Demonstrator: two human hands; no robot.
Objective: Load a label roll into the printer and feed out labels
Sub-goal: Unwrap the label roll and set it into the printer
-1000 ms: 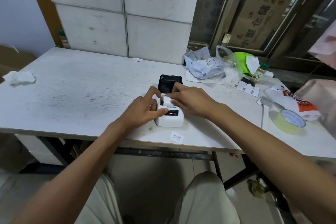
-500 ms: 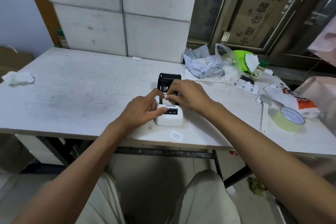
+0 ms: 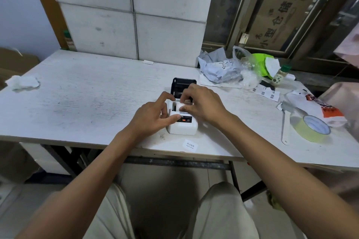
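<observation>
Sitting near the tabletop [image 3: 77, 103] front edge, white printer [image 3: 182, 127] with black lid [image 3: 181, 85] raised. Right hand [image 3: 202, 103] grip pinching white label roll [image 3: 181, 107] in the open bay; left hand [image 3: 153, 118] grip clasping printer's left side. Loose label [image 3: 190, 144] just in front; tape roll [image 3: 312, 128] well right.

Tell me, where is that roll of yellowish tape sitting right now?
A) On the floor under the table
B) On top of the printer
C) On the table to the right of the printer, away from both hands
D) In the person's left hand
C: the tape roll lies flat on the table well to the right of the printer, while the left hand and right hand are both at the printer.
</observation>
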